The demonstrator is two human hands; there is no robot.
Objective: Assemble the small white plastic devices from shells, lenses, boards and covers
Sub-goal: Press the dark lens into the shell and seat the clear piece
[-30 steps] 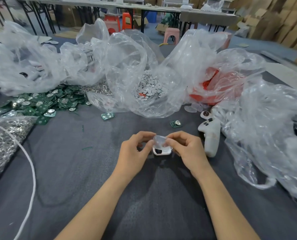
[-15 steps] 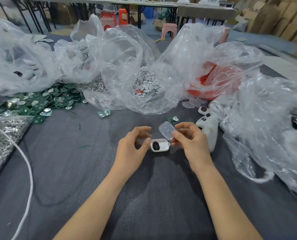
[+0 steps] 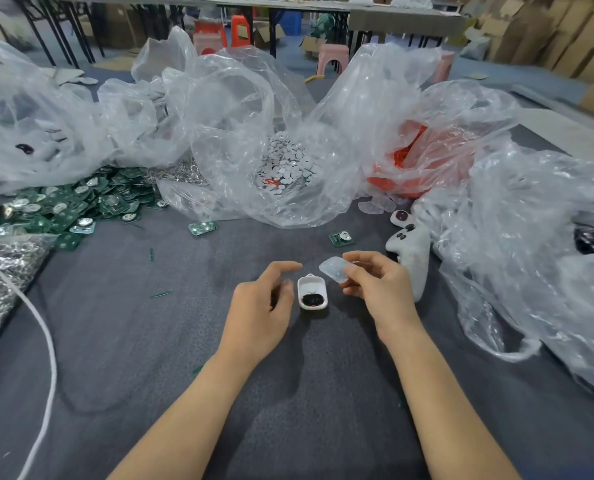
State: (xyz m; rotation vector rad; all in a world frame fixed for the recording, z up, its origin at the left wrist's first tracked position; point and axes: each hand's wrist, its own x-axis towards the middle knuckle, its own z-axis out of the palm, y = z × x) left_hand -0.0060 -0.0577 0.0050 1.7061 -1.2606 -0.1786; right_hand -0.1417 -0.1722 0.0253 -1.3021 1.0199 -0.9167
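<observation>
A small white shell (image 3: 312, 292) lies open side up on the grey table (image 3: 150, 341), with a dark part inside its near end. My left hand (image 3: 264, 303) hovers just left of it with loosely curled fingers, and its thumb lies beside the shell's left wall. My right hand (image 3: 375, 282) pinches a clear plastic lens (image 3: 333, 268) between thumb and fingers, held tilted above and right of the shell. A single green board (image 3: 341, 238) with a coin cell lies beyond the hands.
A heap of green boards (image 3: 63, 206) lies at the left. Clear bags hold white round discs (image 3: 286, 164), red parts (image 3: 413, 157) and metal rings (image 3: 1, 271). Finished white devices (image 3: 409, 251) lie right of my hands. A white cord (image 3: 46, 341) curves at the left.
My right hand has lifted the clear lens off the shell and moved it up and to the right. My left hand has let go of the shell, which now lies uncovered.
</observation>
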